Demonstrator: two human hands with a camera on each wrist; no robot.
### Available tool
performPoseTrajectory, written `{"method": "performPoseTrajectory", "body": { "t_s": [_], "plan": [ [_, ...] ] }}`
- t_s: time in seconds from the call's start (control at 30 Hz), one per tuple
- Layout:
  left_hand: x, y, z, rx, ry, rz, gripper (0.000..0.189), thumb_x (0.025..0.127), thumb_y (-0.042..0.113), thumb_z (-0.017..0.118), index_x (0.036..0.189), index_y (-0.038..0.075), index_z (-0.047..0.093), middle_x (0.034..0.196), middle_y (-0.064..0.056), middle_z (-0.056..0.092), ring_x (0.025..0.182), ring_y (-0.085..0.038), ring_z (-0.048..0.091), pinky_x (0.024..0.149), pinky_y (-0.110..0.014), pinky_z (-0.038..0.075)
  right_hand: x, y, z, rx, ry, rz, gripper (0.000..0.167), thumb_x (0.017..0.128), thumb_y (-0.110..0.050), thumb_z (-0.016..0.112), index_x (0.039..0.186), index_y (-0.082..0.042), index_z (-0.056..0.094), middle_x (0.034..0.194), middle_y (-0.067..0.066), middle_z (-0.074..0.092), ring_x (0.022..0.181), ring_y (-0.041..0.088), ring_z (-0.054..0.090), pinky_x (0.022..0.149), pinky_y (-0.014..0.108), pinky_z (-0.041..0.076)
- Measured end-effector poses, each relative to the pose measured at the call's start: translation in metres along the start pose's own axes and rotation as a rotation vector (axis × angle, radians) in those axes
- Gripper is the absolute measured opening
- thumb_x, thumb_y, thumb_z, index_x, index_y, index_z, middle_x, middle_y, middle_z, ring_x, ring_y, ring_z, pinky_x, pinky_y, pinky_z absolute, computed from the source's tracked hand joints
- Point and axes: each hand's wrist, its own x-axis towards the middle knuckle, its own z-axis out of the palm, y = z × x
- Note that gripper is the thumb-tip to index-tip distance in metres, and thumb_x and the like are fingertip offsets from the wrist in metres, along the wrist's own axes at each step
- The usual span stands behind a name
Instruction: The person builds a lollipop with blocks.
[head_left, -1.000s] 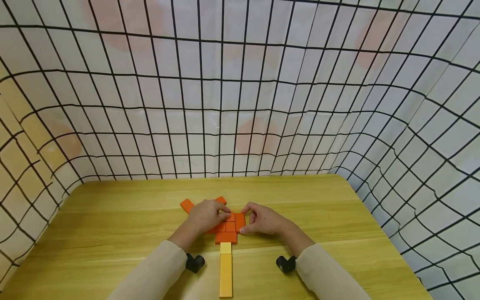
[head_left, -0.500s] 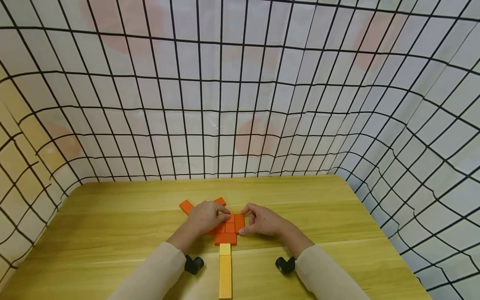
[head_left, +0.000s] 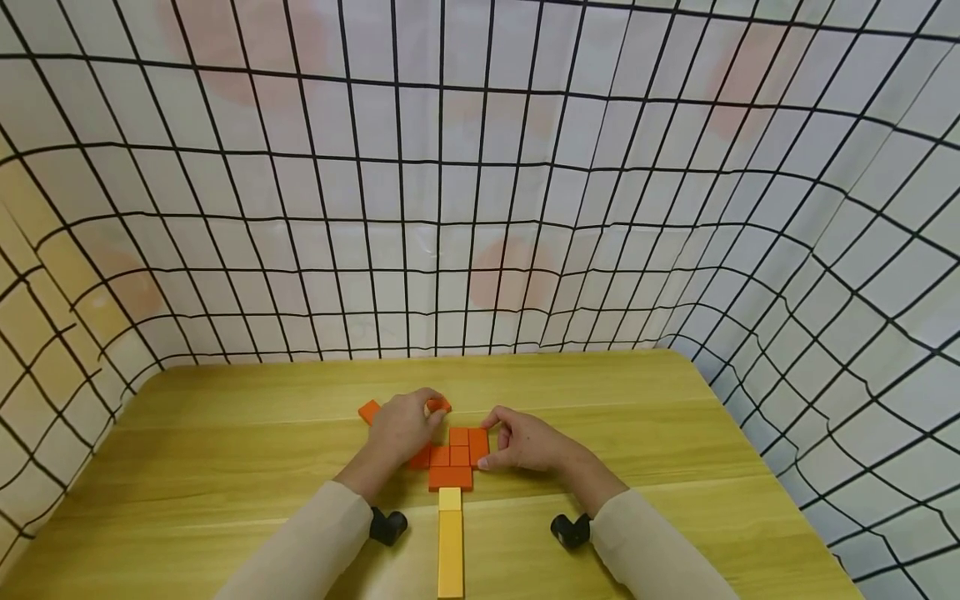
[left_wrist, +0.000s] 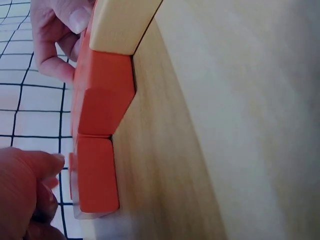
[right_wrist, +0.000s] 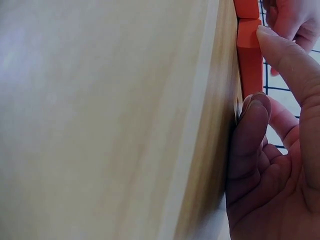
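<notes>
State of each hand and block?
Right hand: pinches rightmost orange rectangular block.
Left hand: at far orange rectangular block, grip unclear.
Rightmost orange block: flat, against neighbours.
Far orange block: partly hidden.
Leftmost orange rectangular block: angled, partly hidden.
Central orange blocks: flat, edge to edge.
Short yellow rectangular block: flat, touching orange.
Long yellow rectangular block: flat, touching short one.

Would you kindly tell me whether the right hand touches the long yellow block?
No, the right hand touches an orange block instead.

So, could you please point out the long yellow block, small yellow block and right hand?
Long yellow block (head_left: 451,554), head view, top face.
Small yellow block (head_left: 450,498), head view, top face.
Right hand (head_left: 529,439), head view, its back.
</notes>
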Motion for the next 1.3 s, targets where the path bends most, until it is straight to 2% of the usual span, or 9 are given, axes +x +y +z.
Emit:
{"method": "performPoseTrajectory", "body": {
  "t_s": [0.13, 0.23, 0.5, 0.67, 0.8, 0.87, 0.97, 1.1, 1.3],
  "plan": [
    [0.002, -0.003, 0.000, 0.025, -0.009, -0.089, 0.042, 0.098, 0.043, 0.066, 0.132, 0.019, 0.068, 0.113, -0.009, 0.076, 0.067, -0.017, 0.057, 0.050, -0.028, 0.039, 0.000, 0.001, 0.002, 0.006, -0.005, -0.004, 0.050, 0.082, -0.037, 0.086, 0.121, -0.019, 0.058, 0.082, 0.002, 0.060, 0.068, 0.015, 0.053, 0.062, 0.030, 0.045],
    [0.003, -0.005, 0.000, 0.040, -0.013, -0.122, 0.042, 0.098, 0.046, 0.065, 0.130, 0.020, 0.070, 0.123, -0.008, 0.074, 0.072, -0.017, 0.058, 0.049, -0.029, 0.040, 0.001, 0.001, 0.003, 0.008, -0.009, -0.006, 0.051, 0.082, -0.037, 0.086, 0.121, -0.019, 0.058, 0.082, 0.002, 0.060, 0.068, 0.016, 0.053, 0.063, 0.030, 0.045],
    [0.002, -0.005, -0.005, 0.031, -0.011, -0.157, 0.040, 0.093, 0.053, 0.069, 0.111, 0.018, 0.077, 0.101, -0.002, 0.077, 0.068, -0.014, 0.057, 0.051, -0.029, 0.041, 0.000, 0.001, 0.002, -0.003, -0.005, -0.002, 0.051, 0.082, -0.038, 0.086, 0.121, -0.020, 0.058, 0.082, 0.002, 0.060, 0.068, 0.016, 0.053, 0.063, 0.030, 0.045],
    [0.002, -0.005, -0.005, 0.032, -0.017, -0.175, 0.035, 0.093, 0.053, 0.070, 0.100, 0.019, 0.078, 0.083, 0.003, 0.071, 0.064, -0.014, 0.055, 0.050, -0.028, 0.039, 0.000, 0.001, 0.002, -0.004, -0.004, -0.002, 0.051, 0.082, -0.038, 0.086, 0.120, -0.020, 0.058, 0.081, 0.001, 0.060, 0.068, 0.015, 0.052, 0.063, 0.030, 0.045],
    [0.002, -0.005, -0.004, 0.037, -0.017, -0.184, 0.035, 0.094, 0.052, 0.069, 0.098, 0.019, 0.078, 0.077, 0.003, 0.068, 0.060, -0.014, 0.053, 0.048, -0.027, 0.037, 0.001, 0.002, 0.002, -0.001, -0.004, -0.005, 0.051, 0.082, -0.038, 0.087, 0.120, -0.020, 0.058, 0.081, 0.002, 0.060, 0.068, 0.015, 0.052, 0.063, 0.030, 0.044],
    [0.003, -0.005, -0.005, 0.035, -0.010, -0.183, 0.035, 0.094, 0.052, 0.068, 0.105, 0.020, 0.078, 0.083, 0.001, 0.071, 0.061, -0.014, 0.053, 0.048, -0.027, 0.037, 0.001, 0.002, 0.002, 0.002, -0.003, -0.004, 0.051, 0.082, -0.038, 0.087, 0.120, -0.020, 0.059, 0.081, 0.002, 0.060, 0.067, 0.016, 0.052, 0.062, 0.030, 0.045],
    [0.005, -0.006, -0.005, 0.025, -0.005, -0.169, 0.036, 0.097, 0.049, 0.065, 0.119, 0.022, 0.075, 0.102, -0.005, 0.076, 0.065, -0.017, 0.056, 0.048, -0.028, 0.037, 0.002, 0.001, 0.001, 0.001, -0.004, -0.001, 0.051, 0.082, -0.039, 0.086, 0.121, -0.021, 0.059, 0.081, 0.002, 0.060, 0.067, 0.016, 0.053, 0.062, 0.031, 0.045],
    [0.007, -0.008, -0.005, 0.026, -0.021, -0.116, 0.035, 0.100, 0.044, 0.062, 0.129, 0.027, 0.072, 0.124, -0.008, 0.074, 0.078, -0.019, 0.063, 0.050, -0.028, 0.039, 0.002, 0.001, 0.000, 0.003, -0.010, 0.007, 0.051, 0.082, -0.040, 0.086, 0.121, -0.023, 0.059, 0.082, 0.002, 0.061, 0.067, 0.016, 0.053, 0.062, 0.030, 0.045],
    [0.009, -0.011, -0.005, 0.061, -0.049, -0.030, 0.028, 0.099, 0.041, 0.066, 0.124, 0.031, 0.075, 0.126, -0.008, 0.073, 0.068, -0.017, 0.059, 0.048, -0.029, 0.038, 0.001, 0.002, -0.001, 0.015, -0.010, 0.010, 0.051, 0.082, -0.040, 0.086, 0.121, -0.021, 0.058, 0.082, 0.002, 0.061, 0.067, 0.015, 0.053, 0.062, 0.029, 0.045]
  ]
}}
